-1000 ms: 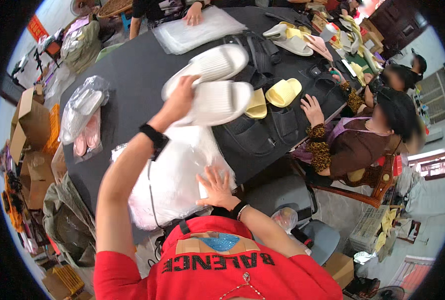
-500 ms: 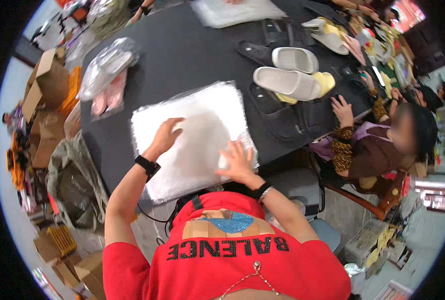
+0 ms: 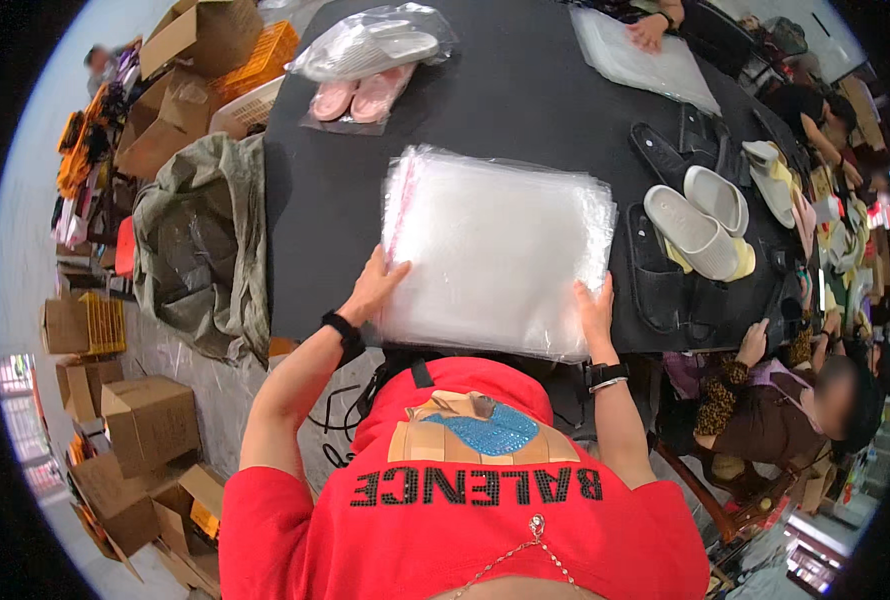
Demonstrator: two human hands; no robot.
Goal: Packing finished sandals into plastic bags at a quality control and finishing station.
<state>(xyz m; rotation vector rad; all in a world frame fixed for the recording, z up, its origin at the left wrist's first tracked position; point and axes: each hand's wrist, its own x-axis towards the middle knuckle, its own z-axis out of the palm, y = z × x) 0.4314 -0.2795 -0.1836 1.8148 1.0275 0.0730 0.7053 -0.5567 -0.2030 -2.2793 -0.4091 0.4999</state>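
A thick stack of clear plastic bags (image 3: pixel 495 250) lies at the near edge of the dark table, a reddish strip running down its left side. My left hand (image 3: pixel 373 287) grips the stack's lower left edge, thumb on top and fingers partly hidden beneath. At the lower right edge my right hand (image 3: pixel 595 312) holds the stack the same way. Beyond it, at the far left, grey slippers in a clear bag (image 3: pixel 380 45) rest partly over bagged pink slippers (image 3: pixel 365 95).
Right of the stack, pale grey slippers (image 3: pixel 690 232) lie among black slippers (image 3: pixel 655 290) on the table (image 3: pixel 335 220). A co-worker's hand (image 3: pixel 650 32) rests on another bag stack (image 3: pixel 645 60). One person (image 3: pixel 765 405) sits at right. A grey-green sack (image 3: pixel 205 250) and cartons (image 3: pixel 150 425) stand left.
My hands have gone from lying spread on top of the bag stack to gripping its two sides. The stack is turned to sit straighter before me. My view has shifted.
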